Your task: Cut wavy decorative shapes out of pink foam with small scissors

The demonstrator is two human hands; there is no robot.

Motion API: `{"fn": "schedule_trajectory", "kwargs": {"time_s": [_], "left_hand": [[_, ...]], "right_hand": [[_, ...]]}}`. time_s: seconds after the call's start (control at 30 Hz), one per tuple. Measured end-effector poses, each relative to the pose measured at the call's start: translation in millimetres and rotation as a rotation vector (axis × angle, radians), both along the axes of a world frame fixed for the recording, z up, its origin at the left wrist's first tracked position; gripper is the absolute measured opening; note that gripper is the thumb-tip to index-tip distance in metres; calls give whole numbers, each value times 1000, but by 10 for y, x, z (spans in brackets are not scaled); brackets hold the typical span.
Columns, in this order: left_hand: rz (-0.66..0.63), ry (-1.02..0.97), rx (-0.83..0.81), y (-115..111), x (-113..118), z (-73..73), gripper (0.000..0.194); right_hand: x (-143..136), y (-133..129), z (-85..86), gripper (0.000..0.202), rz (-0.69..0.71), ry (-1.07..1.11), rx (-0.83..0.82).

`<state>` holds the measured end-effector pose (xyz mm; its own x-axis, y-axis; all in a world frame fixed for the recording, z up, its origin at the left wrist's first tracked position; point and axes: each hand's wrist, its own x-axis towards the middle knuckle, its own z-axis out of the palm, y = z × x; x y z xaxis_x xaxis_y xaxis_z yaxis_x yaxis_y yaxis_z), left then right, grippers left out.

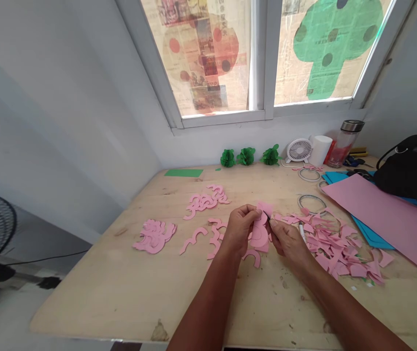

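Note:
Over the middle of the table, my left hand [244, 225] pinches a piece of pink paper [260, 236] with a curved outline on it. My right hand [289, 240] is closed around small scissors [267, 217]; only their dark blades show at the paper's upper right edge, the handles being hidden in the fingers. Below and left of the hands lie wavy pink paper strips [194, 237]. Farther left is a stack of pink cut-outs [154, 236], and another pink pile [205, 201] sits behind it.
Pink scraps [340, 248] and a white marker [301, 231] lie right of my hands. Beyond them are tape rolls [311, 204], a pink sheet [384, 209] on blue sheets [371, 234], and a black bag [413, 170]. Along the wall stand green paper figures [246, 156], a fan [299, 150] and a bottle [344, 145].

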<state>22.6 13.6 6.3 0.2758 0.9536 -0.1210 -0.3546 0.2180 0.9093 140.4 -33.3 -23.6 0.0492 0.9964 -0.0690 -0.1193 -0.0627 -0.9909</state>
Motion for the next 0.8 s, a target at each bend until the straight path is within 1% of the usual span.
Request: {"fn": "schedule_trajectory", "kwargs": {"time_s": [0.17, 0.4, 0.53, 0.8], "left_hand": [[-12, -34, -11, -6, 6, -8, 21], [58, 41, 22, -9, 9, 16, 21], [66, 62, 8, -10, 4, 18, 21], [17, -69, -96, -25, 34, 10, 25]], "right_hand": [[1, -3, -4, 38, -1, -5, 12], [9, 1, 8, 38, -2, -48, 2], [3, -4, -8, 38, -16, -25, 6], [-21, -3, 6, 41, -18, 52, -10]]}}
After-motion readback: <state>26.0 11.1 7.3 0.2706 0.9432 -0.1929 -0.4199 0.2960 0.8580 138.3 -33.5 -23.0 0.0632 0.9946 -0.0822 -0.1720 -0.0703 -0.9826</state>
